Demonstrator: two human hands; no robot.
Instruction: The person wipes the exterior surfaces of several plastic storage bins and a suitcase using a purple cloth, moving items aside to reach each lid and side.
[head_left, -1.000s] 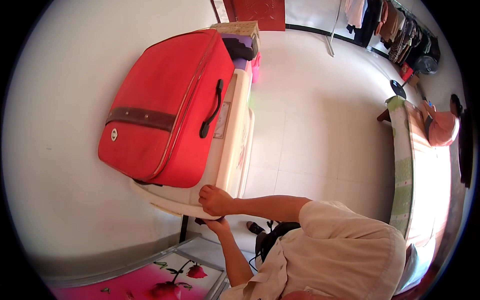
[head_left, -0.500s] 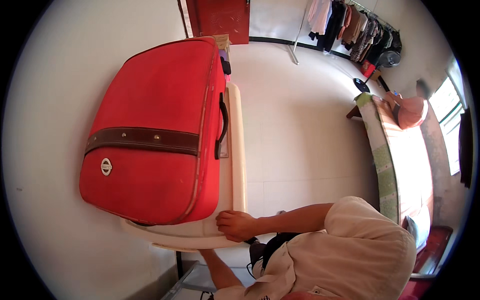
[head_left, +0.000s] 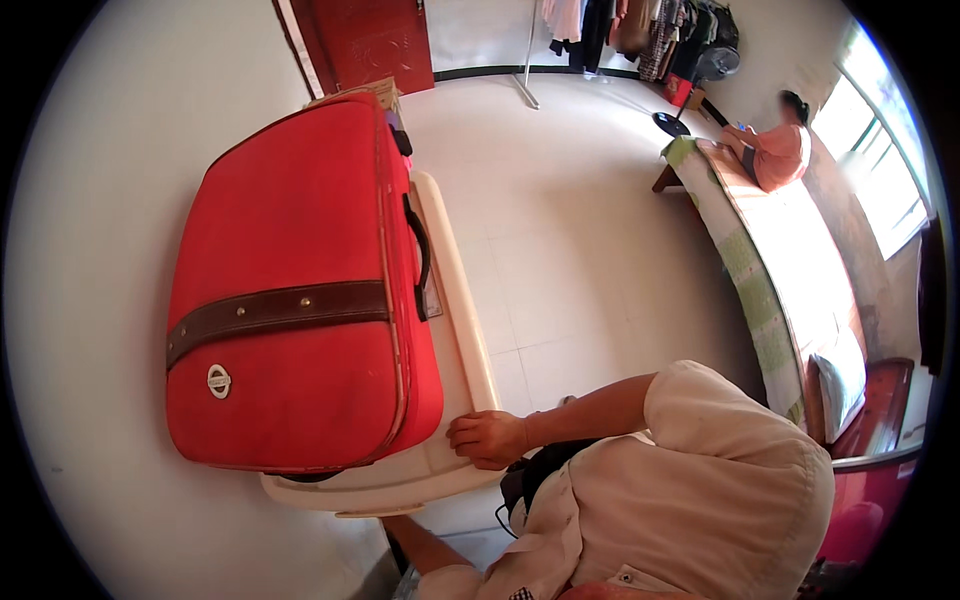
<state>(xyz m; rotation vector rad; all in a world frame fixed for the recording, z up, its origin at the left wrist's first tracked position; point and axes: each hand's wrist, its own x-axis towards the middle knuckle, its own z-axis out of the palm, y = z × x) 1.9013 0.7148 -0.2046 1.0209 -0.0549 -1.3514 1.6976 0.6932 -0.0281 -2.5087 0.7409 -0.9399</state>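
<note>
A red soft-sided suitcase (head_left: 290,230) with a dark brown strap (head_left: 280,311) lies flat on a cream, plastic-looking top (head_left: 475,345) with a raised rim. Its black handle (head_left: 420,260) faces right. My right hand (head_left: 488,438) grips the near right corner of that top, fingers bent over the surface, a little apart from the suitcase. Beneath the near rim, my left hand (head_left: 396,524) reaches in from below; its fingers are hidden by the top.
The wall (head_left: 95,300) runs close along the suitcase's left side. A bed (head_left: 800,270) stands to the right, with a person (head_left: 778,152) seated at its far end. Farther back are a standing fan (head_left: 715,65), a clothes rack (head_left: 527,70) and a red door (head_left: 370,40).
The whole view has swung, so the door and clothes rack sit farther left and the seated person shows more fully. Both hands keep nearly the same places at the top's near edge.
</note>
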